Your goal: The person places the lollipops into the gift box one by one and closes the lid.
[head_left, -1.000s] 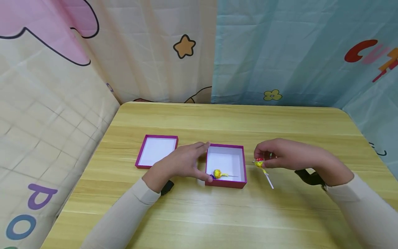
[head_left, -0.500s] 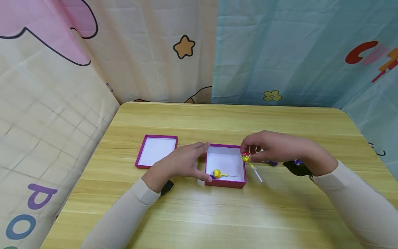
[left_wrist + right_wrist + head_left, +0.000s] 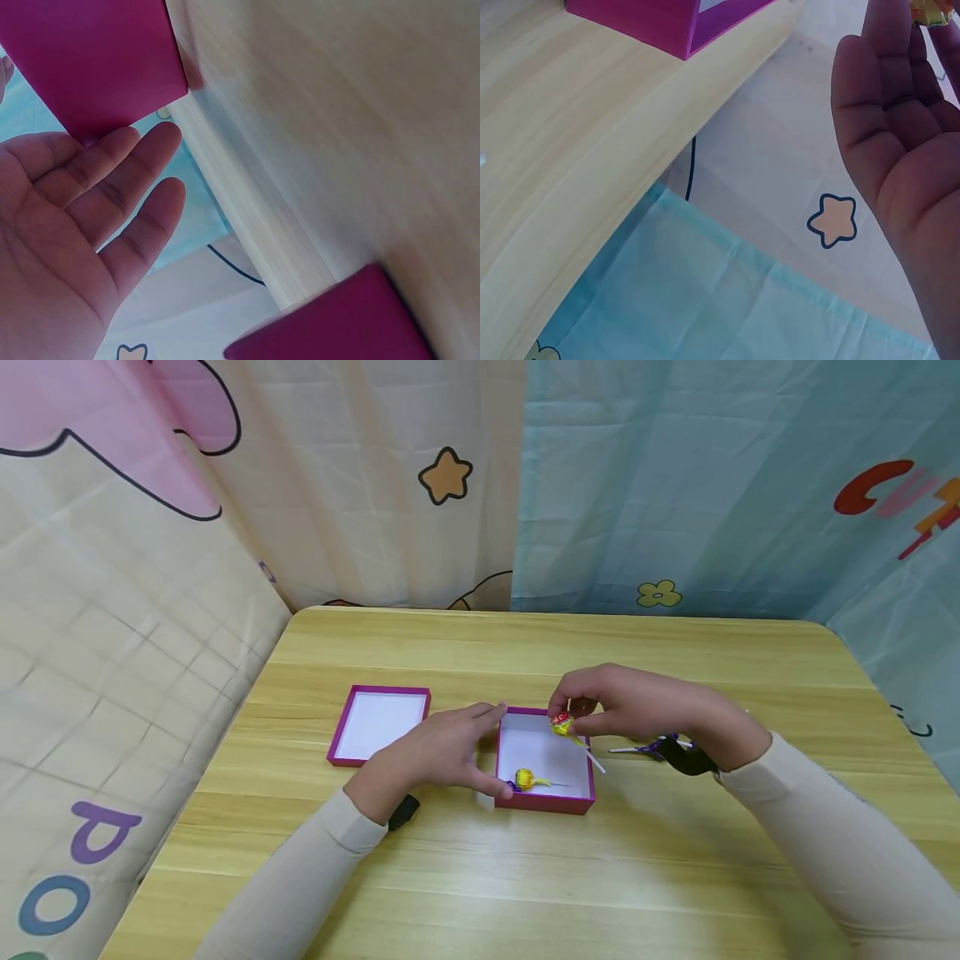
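Observation:
A magenta box point(image 3: 545, 803) with a white inside stands on the table. My left hand point(image 3: 442, 745) rests at its left side, thumb on the front corner and fingertips near the back corner; in the left wrist view those fingers point(image 3: 127, 187) lie fairly straight against the wall. Inside, a yellow-wrapped lollipop point(image 3: 525, 778) lies near the front, and a bit of purple wrapper point(image 3: 513, 786) shows by my thumb. Above the box's right half, my right hand point(image 3: 626, 700) pinches a red-and-yellow lollipop point(image 3: 561, 724) by its head, the white stick slanting down to the right.
The matching lid point(image 3: 380, 723) lies inside up, left of the box. Purple-wrapped lollipops point(image 3: 656, 748) lie on the table right of the box, partly hidden by my right wrist. A printed curtain point(image 3: 450, 543) hangs behind the table's far edge.
My right hand has carried the red-and-yellow lollipop leftward from beside the box to above it. The purple-wrapped lollipops have come into view behind it. My left hand has kept its place.

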`<action>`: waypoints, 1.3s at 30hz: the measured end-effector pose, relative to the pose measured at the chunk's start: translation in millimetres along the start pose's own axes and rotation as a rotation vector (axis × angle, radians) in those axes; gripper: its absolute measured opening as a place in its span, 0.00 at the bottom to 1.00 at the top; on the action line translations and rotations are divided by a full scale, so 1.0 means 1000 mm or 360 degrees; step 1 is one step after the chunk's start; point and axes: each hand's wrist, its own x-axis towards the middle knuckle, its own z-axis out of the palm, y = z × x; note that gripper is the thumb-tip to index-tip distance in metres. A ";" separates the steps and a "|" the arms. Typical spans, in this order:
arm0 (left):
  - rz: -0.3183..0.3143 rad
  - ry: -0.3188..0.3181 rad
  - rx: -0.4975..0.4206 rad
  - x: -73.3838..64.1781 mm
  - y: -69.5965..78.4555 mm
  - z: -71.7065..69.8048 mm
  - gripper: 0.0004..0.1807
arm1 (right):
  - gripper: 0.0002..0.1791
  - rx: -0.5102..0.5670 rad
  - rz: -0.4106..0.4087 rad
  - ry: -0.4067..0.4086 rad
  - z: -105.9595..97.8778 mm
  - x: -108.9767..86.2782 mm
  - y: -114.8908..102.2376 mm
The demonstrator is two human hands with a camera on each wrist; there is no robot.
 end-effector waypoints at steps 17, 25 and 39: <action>0.0016 0.0002 0.0007 0.001 -0.001 -0.001 0.68 | 0.10 0.0051 0.0038 -0.0016 0.011 0.025 0.004; 0.0024 -0.0003 0.0011 0.001 -0.001 -0.001 0.69 | 0.08 0.0084 0.0053 -0.0007 0.022 0.034 0.008; 0.0034 0.0015 -0.0005 0.000 -0.002 -0.001 0.68 | 0.09 0.0054 -0.0007 -0.0065 0.046 0.051 0.015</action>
